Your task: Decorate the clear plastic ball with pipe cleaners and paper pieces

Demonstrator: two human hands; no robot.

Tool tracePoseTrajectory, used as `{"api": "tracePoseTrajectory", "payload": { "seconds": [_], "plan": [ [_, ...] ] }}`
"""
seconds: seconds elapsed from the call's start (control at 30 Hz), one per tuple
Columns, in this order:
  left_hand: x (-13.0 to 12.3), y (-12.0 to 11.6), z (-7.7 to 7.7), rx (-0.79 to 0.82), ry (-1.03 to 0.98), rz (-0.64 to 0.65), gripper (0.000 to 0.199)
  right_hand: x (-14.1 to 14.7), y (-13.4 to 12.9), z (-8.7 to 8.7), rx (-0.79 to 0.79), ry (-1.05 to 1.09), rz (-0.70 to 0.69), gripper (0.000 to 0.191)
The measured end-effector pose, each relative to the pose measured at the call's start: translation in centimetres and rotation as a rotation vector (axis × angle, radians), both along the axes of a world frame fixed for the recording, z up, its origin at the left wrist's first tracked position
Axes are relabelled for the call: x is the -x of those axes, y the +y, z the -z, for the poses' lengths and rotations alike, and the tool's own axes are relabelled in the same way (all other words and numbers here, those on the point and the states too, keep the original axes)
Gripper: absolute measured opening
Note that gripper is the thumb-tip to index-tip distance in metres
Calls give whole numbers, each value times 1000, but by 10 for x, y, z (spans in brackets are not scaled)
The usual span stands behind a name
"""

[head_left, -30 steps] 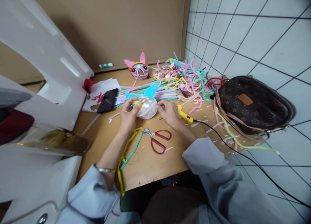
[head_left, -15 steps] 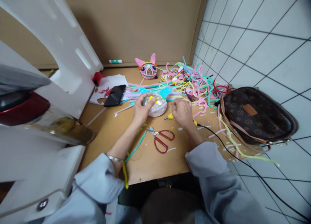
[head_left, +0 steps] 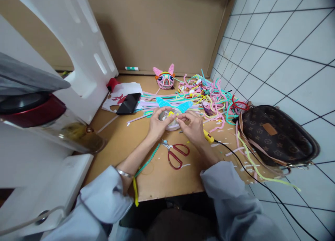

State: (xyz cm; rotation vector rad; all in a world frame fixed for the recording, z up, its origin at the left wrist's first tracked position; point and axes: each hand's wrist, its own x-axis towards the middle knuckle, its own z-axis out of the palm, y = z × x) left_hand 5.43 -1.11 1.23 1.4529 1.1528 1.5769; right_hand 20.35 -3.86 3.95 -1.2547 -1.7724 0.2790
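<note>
Tan table (head_left: pixel 167 187) spans the middle, white tiles (head_left: pixel 277 56) along the right. Brown patterned handbag (head_left: pixel 285 134) at the right edge, strap toward the table. Clear jar with a dark red top (head_left: pixel 83 133) on the left. Tangled heap of fuzzy stems (head_left: pixel 211 94), pink, teal and yellow, far right of centre; straight stems lie bundled to its left. Left hand (head_left: pixel 157 125) grasping a clear ball (head_left: pixel 171 126) from its left side, thumb over the front; ball sits mid-table, just near of the bundle, two blue ears (head_left: pixel 185 106) on its far side. Right hand (head_left: pixel 192 127) at the ball's right, fingertips drawn together close to the thumb; too small to tell whether they pinch a piece or only touch the ball. Red-handled scissors (head_left: pixel 170 147) near of the ball, blades parted. Black phone (head_left: pixel 129 104) left, over white paper (head_left: pixel 134 88). Pink-eared head (head_left: pixel 165 81) at the far side. Yellow-handled tool (head_left: pixel 208 136) right of the right hand, black cord running near-right. Green-and-white marker (head_left: pixel 131 68) far left
</note>
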Motion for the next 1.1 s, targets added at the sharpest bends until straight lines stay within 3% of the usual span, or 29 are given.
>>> {"api": "tracePoseTrajectory", "payload": {
  "seconds": [0.2,0.43,0.87,1.1],
  "plan": [
    [1,-3,0,-40,65,18,33,5,2,7,98,194,-4,4],
    [12,-5,0,-44,81,171,37,8,4,11,166,338,28,3],
    [18,-5,5,-58,120,167,46,11,-9,5,35,-4,163,6],
    [24,-6,7,-44,92,142,32,16,-12,1,153,5,165,11]
  ]
}}
